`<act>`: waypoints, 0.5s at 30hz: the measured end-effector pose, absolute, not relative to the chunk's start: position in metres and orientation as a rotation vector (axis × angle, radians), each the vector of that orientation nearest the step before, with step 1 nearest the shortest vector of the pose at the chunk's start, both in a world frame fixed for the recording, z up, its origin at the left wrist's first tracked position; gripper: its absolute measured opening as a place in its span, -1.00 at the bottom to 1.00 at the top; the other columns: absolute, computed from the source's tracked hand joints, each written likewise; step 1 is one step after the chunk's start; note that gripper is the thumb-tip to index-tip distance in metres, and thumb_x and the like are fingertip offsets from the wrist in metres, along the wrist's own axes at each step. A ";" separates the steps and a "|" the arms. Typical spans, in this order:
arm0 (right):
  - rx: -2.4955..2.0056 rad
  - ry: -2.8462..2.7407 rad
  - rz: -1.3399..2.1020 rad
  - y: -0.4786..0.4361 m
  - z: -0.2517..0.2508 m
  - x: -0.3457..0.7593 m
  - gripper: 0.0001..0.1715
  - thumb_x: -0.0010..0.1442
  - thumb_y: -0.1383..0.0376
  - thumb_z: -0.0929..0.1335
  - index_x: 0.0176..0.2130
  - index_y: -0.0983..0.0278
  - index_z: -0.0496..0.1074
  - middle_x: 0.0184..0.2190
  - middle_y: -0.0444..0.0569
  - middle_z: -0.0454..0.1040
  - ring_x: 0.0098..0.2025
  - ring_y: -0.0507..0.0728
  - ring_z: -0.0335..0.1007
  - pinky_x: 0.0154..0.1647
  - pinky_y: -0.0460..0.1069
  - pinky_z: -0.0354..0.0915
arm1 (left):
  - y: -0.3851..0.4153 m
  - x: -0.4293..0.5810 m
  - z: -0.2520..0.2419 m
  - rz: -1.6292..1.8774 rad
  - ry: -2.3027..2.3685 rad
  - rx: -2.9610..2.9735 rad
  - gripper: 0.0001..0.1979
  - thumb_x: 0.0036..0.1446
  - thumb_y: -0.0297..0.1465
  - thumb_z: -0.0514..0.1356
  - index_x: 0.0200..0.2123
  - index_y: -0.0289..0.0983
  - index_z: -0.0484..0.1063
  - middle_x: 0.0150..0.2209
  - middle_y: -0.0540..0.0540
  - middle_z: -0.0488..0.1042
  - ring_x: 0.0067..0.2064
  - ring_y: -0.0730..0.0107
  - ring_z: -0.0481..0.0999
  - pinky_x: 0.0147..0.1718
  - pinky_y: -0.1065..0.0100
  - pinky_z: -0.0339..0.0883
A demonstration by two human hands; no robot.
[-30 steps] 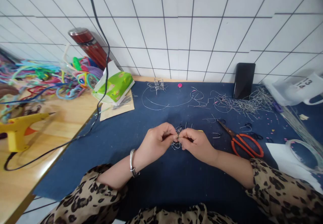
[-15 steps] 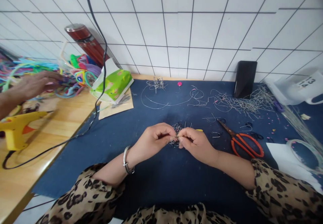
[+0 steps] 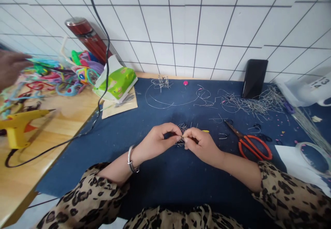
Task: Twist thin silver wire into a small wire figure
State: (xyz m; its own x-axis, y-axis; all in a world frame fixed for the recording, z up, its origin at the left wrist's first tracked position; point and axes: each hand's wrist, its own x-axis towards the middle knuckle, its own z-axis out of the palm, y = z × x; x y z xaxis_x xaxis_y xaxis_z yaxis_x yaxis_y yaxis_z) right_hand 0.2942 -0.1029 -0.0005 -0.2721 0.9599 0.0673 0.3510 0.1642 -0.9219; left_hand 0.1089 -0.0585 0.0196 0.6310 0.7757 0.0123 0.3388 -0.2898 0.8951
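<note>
My left hand (image 3: 161, 139) and my right hand (image 3: 203, 144) meet over the dark blue mat (image 3: 178, 180), thumbs and forefingers pinched together. Between the fingertips is a bit of thin wire, partly hidden by them. A small tangle of silvery and black wire (image 3: 182, 127) lies just behind and beneath the fingers. A yellow object (image 3: 206, 131) peeks out beyond my right hand. To the right rest scissors with orange handles (image 3: 254, 147) and a short bent piece of wire (image 3: 222, 136).
A wire frame (image 3: 163, 81), a pink piece (image 3: 185, 83) and a heap of loose wire (image 3: 261, 103) lie at the back. A black phone (image 3: 254, 79) leans on the wall. Left are a glue gun (image 3: 18, 125), a tissue pack (image 3: 117, 84), a flask (image 3: 88, 38) and another person's hand (image 3: 11, 67).
The other person's hand has moved left, away from the colourful pile. My own hands keep their pinch at nearly the same spot. The view has shifted slightly.
</note>
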 end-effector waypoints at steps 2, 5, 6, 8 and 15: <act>-1.259 -1.730 1.115 -0.103 0.001 0.295 -0.88 0.14 0.43 0.22 -0.37 0.28 0.32 -0.55 -0.18 0.38 -0.50 -0.04 0.28 -0.41 -0.12 0.20 | -0.057 0.107 0.022 0.527 0.877 1.839 -0.89 0.13 -0.46 0.11 -0.27 -0.32 0.40 -0.31 -0.08 0.44 -0.27 0.45 0.40 -0.24 0.37 0.28; -1.256 -1.711 1.138 -0.102 0.002 0.297 -0.88 0.14 0.42 0.22 -0.37 0.28 0.32 -0.56 -0.18 0.38 -0.50 -0.04 0.30 -0.41 -0.12 0.21 | -0.053 0.103 0.026 0.472 0.813 1.802 -0.89 0.12 -0.48 0.10 -0.25 -0.33 0.37 -0.31 -0.07 0.42 -0.27 0.46 0.39 -0.25 0.38 0.29; -1.258 -1.700 1.150 -0.102 0.002 0.297 -0.89 0.14 0.41 0.23 -0.37 0.28 0.33 -0.55 -0.18 0.38 -0.50 -0.04 0.30 -0.41 -0.12 0.21 | -0.052 0.101 0.027 0.454 0.792 1.804 -0.89 0.11 -0.49 0.11 -0.26 -0.33 0.37 -0.31 -0.07 0.42 -0.28 0.47 0.39 -0.25 0.39 0.29; -1.265 -1.667 1.182 -0.102 0.003 0.298 -0.89 0.15 0.40 0.23 -0.36 0.28 0.32 -0.55 -0.18 0.39 -0.50 -0.04 0.32 -0.41 -0.12 0.22 | -0.050 0.100 0.028 0.428 0.766 1.820 -0.89 0.08 -0.51 0.12 -0.27 -0.33 0.35 -0.31 -0.06 0.41 -0.27 0.46 0.39 -0.25 0.38 0.29; -1.276 -1.576 1.299 -0.100 0.001 0.300 -0.93 0.15 0.36 0.24 -0.33 0.28 0.31 -0.53 -0.16 0.39 -0.49 -0.03 0.34 -0.42 -0.11 0.26 | -0.050 0.100 0.023 0.456 0.781 1.849 -0.92 0.05 -0.52 0.14 -0.32 -0.33 0.34 -0.34 -0.05 0.40 -0.30 0.47 0.39 -0.26 0.38 0.28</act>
State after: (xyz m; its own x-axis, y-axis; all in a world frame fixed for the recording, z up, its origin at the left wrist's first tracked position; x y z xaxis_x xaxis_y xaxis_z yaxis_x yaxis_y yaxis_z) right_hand 0.2998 -0.1001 0.0007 -0.2536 0.9654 -0.0598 0.2434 0.0038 -0.9699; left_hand 0.1004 -0.0499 0.0233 0.7163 0.6965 -0.0430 0.3050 -0.2571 0.9170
